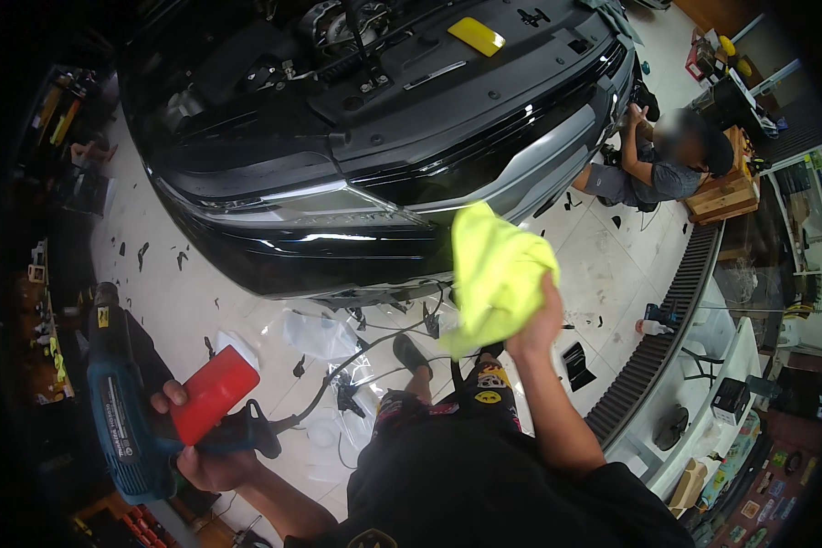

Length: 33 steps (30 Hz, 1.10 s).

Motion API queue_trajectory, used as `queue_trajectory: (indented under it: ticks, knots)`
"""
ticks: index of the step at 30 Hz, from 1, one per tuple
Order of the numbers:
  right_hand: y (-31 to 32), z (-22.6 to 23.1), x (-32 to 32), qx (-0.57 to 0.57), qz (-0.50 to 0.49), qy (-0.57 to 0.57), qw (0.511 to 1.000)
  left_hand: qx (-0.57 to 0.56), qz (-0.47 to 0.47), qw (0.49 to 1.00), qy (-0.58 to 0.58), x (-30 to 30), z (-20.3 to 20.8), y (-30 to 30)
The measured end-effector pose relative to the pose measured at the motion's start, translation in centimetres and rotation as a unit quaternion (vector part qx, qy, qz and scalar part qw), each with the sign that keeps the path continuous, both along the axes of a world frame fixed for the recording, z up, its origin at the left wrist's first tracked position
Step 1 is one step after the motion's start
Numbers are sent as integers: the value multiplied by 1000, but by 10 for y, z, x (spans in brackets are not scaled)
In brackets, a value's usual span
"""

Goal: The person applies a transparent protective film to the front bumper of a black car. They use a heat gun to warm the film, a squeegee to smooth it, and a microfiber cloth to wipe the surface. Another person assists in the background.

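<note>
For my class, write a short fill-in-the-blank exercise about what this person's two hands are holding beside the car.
1. The right hand holds up a bright ____ cloth.
2. The left hand grips a blue heat gun together with a flat ____ card.
3. The black car has its ____ raised, so the engine bay shows.
4. Near the car's far corner, another person crouches on the ____ floor.

Missing words: yellow; red; hood; white
</note>
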State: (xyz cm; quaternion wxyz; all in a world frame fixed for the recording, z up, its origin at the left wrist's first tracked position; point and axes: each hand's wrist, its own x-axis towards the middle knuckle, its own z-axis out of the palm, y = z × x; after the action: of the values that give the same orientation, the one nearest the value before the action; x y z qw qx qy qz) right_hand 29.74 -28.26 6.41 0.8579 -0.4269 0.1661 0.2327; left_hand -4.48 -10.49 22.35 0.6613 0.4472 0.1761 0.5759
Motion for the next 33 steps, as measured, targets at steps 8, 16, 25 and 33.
queue_trajectory:
  ticks: [8,16,25,33]
  knots:
    - [-34,55,24,-163,254,-132,944,5,76,994,75,15,-25,-1]
    - [-19,42,32,-187,373,-281,864,4,9,998,63,-1,-42,-3]
    - [-20,8,72,-215,295,-79,928,-84,46,991,96,7,-85,-1]
    - [54,41,99,-280,170,-386,862,-119,31,979,162,23,-130,8]
